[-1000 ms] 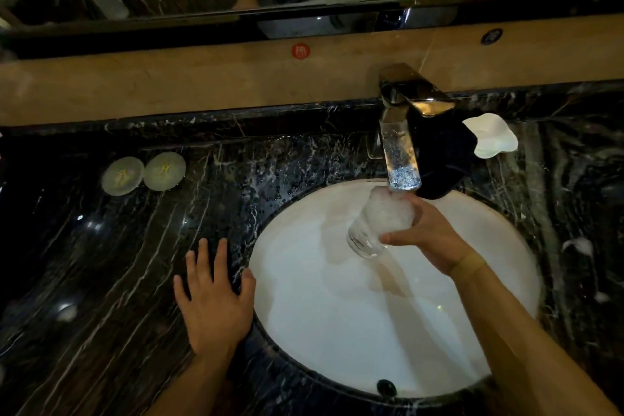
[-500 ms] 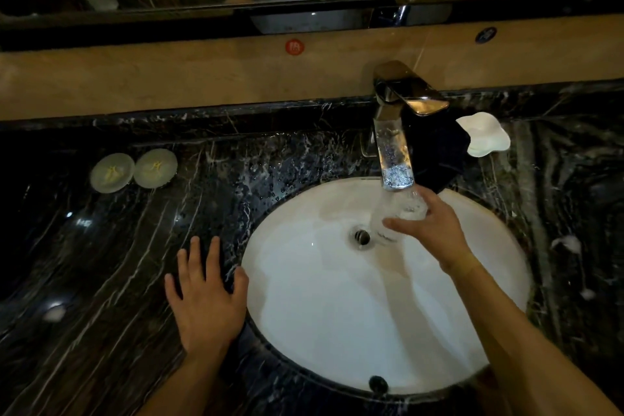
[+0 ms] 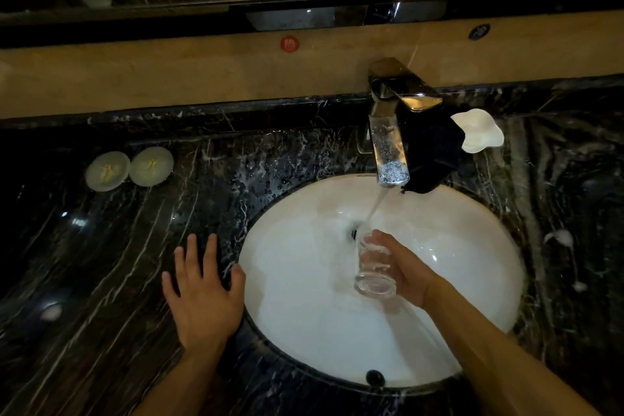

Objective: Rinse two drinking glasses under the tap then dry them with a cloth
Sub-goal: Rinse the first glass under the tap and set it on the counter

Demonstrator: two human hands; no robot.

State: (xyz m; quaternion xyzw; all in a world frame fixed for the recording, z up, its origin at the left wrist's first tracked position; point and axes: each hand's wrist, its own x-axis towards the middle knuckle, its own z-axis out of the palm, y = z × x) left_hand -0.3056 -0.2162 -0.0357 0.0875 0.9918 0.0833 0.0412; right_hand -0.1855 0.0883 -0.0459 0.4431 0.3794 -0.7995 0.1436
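My right hand (image 3: 403, 268) grips a clear drinking glass (image 3: 373, 267) low over the white sink basin (image 3: 304, 331). The glass is tilted with its mouth toward the drain and its thick base toward me. A thin stream of water runs from the chrome tap (image 3: 390, 149) down to the glass's mouth. My left hand (image 3: 202, 290) lies flat, fingers spread, on the black marble counter (image 3: 101, 263) at the basin's left rim. A dark cloth (image 3: 430, 152) is draped beside the tap on the right. I see no second glass.
Two round pale lids or coasters (image 3: 107, 170) (image 3: 151, 165) lie on the counter at the left. A white wavy dish (image 3: 479, 130) stands behind the cloth. Foam blobs (image 3: 560, 236) dot the wet counter on the right. A mirror and ledge run along the back.
The glass was up under the spout, full of foam; my right hand has brought it down into the basin and tipped it, and the foam is gone. My left hand stayed put.
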